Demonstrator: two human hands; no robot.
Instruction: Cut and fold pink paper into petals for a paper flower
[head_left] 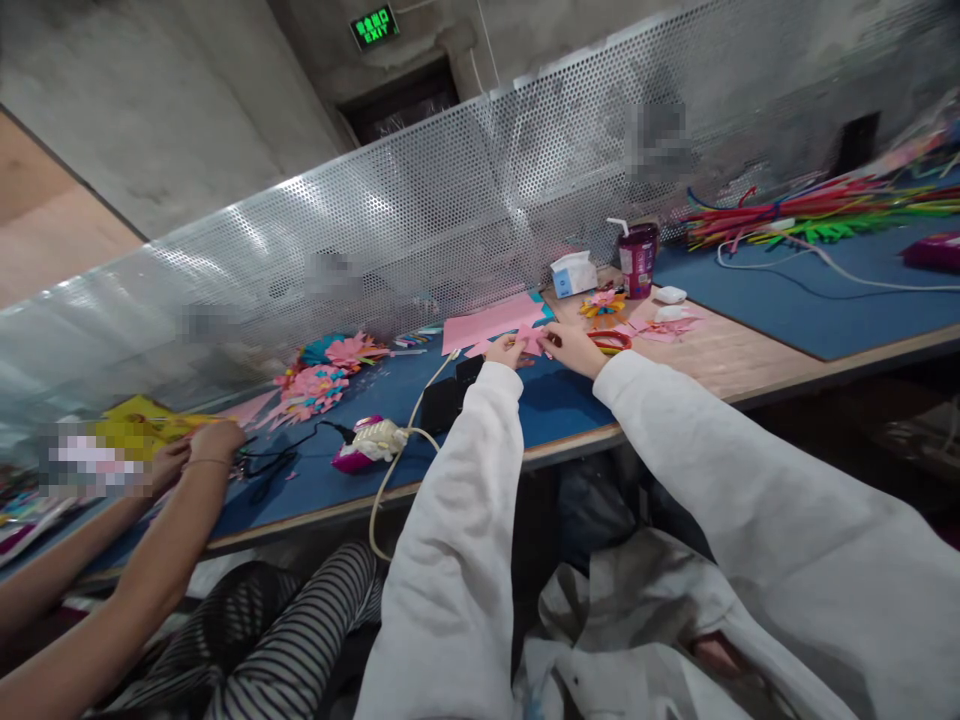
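A pink paper piece sits between the left fingers and right fingers, pinched by both.

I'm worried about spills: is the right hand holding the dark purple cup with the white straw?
No: the right hand and left hand hold a thin pink piece, while the dark purple cup stands apart.

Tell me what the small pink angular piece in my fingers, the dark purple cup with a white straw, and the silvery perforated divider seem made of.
Small pink angular piece: probably matte paper, perhaps foam; thin, no shine. Dark purple cup: card or plastic, unclear which; smooth, with pale print. Silvery perforated divider: likely bare metal; bright glints, regular holes.
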